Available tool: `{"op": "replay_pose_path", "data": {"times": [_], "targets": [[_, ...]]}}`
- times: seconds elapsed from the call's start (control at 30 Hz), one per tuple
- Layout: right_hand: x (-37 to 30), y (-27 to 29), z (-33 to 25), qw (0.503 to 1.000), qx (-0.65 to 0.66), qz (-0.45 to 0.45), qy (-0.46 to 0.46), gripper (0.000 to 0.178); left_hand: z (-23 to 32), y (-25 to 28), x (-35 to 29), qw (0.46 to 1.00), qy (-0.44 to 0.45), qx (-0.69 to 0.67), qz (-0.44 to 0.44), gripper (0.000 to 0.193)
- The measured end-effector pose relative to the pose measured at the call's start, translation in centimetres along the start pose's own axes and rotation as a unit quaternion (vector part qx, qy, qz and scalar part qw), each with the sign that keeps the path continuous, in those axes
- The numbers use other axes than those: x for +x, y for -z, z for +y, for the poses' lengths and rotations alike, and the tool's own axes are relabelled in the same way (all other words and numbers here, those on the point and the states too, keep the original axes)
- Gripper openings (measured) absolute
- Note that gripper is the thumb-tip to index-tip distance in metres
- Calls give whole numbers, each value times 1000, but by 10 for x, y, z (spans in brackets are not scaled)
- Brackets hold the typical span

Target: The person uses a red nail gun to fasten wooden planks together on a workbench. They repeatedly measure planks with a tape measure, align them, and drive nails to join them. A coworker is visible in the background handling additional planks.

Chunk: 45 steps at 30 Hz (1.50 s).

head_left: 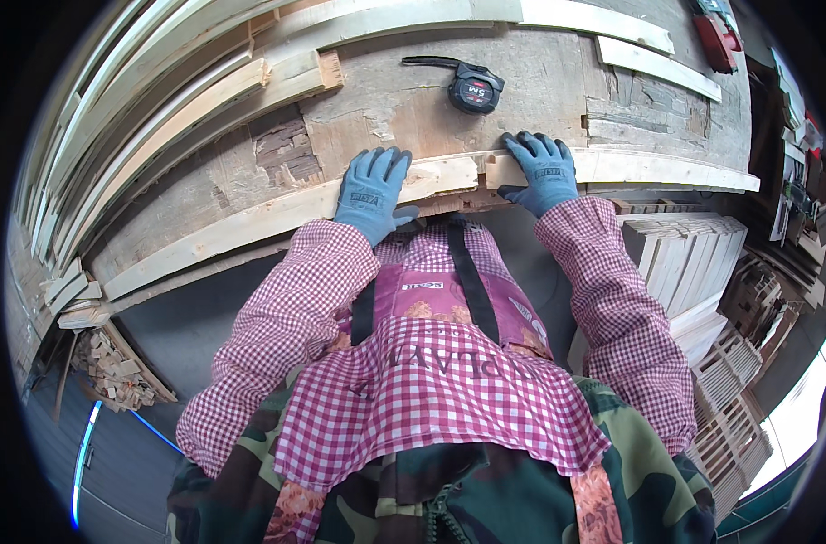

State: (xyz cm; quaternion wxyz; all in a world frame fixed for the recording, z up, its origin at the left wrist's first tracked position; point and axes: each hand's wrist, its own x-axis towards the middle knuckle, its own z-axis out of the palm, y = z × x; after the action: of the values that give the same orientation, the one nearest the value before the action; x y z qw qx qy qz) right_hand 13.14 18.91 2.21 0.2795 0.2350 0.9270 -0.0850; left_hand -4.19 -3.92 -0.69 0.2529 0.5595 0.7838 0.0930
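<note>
Both my hands wear blue gloves with dark fingertips. My left hand (369,195) lies across a pale wooden strip (232,231), fingers over its far edge and thumb at the near side. My right hand (547,177) grips a second wooden strip (649,169) near its left end in the same way. A small gap separates the two strips' ends between my hands. Both strips lie along the near edge of a worn wooden workbench (377,104). Beyond my hands rests a black tape measure (475,89) with a wrist strap. The undersides of both strips are hidden.
Long wooden strips (150,118) are piled at the bench's left and far side. A short strip (658,67) lies at the far right, near a red tool (717,43). Stacked pale boards (685,254) stand below right; wood offcuts (114,372) lie below left.
</note>
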Motion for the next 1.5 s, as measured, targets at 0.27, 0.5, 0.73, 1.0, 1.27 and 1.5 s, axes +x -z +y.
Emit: {"op": "replay_pose_path", "data": {"times": [0.27,0.5,0.73,1.0,1.27,1.5], "targets": [[0,-10,8,999,32,26,12,81,0,-20,10,997,42,48,35,80],[2,8,6,999,38,-30,14,73,3,-20,10,996,53,46,59,79],[2,2,7,999,33,-10,17,77,3,-19,10,996,60,47,38,81],[5,8,7,999,5,-47,27,74,9,-15,11,996,60,62,33,85],[4,1,0,999,36,2,36,77,13,-16,12,993,64,98,23,86],[20,21,-32,991,103,-69,-56,61,17,-15,12,991,73,109,13,83]]}}
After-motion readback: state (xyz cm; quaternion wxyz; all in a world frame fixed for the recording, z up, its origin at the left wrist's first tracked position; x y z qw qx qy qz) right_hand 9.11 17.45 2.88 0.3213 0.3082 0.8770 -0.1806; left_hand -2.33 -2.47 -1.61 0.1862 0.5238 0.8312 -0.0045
